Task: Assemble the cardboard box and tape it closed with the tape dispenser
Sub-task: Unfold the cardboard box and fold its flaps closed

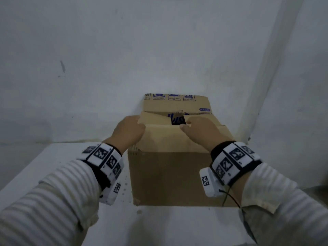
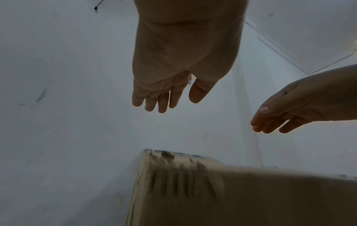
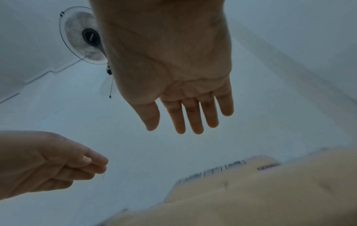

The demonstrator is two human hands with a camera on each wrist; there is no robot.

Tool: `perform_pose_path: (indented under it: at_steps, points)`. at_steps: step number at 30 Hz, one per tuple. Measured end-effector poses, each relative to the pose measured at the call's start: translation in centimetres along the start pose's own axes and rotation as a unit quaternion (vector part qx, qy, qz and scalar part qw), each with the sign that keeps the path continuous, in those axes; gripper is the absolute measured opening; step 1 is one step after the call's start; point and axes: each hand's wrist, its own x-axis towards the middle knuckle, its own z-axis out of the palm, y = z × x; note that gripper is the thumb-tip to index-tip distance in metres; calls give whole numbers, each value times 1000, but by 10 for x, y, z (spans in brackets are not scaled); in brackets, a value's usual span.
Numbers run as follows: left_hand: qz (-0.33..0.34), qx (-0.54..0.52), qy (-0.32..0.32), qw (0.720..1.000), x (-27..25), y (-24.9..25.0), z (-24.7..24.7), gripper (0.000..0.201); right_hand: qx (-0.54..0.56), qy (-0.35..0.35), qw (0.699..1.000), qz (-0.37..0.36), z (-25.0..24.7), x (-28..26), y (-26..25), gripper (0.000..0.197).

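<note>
A brown cardboard box [image 1: 168,174] stands on a white table [image 1: 49,167] against the wall. Its near flaps are folded down and leave a small gap at the middle. The far flap [image 1: 175,102], printed with blue symbols, stands up behind them. My left hand [image 1: 129,130] is over the box's top left edge and my right hand [image 1: 200,130] over the top right. The wrist views show the left hand [image 2: 173,94] and the right hand [image 3: 173,116] with straight fingers, holding nothing, just above the blurred box [image 2: 231,198]. No tape dispenser is in view.
White walls meet in a corner right behind the box. A wall fan [image 3: 81,35] with a pull cord hangs high up. Bare tabletop lies to the left of the box and in front of it.
</note>
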Motion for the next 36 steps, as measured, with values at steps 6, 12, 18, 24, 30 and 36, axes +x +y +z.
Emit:
perform_pose_path:
  at_steps: [6,12,18,24,30,36]
  points:
    - [-17,1,16,1000,76,46,-36,35,-4,54,998,-22,-55,67,3,37]
    - [-67,49,8,997,168,63,-25,37,-29,63,998,-12,-63,149,36,40]
    - [-96,86,-47,991,231,68,6,43,-52,2,999,-12,-44,230,66,30]
    - [-190,73,-63,977,268,49,27,19,-76,-37,996,-21,-33,285,85,27]
    - [-268,-46,-99,957,286,32,37,58,-80,-88,992,-33,-20,307,99,40]
    - [-262,-171,-97,945,293,28,44,37,-72,-102,992,-36,-16,308,95,43]
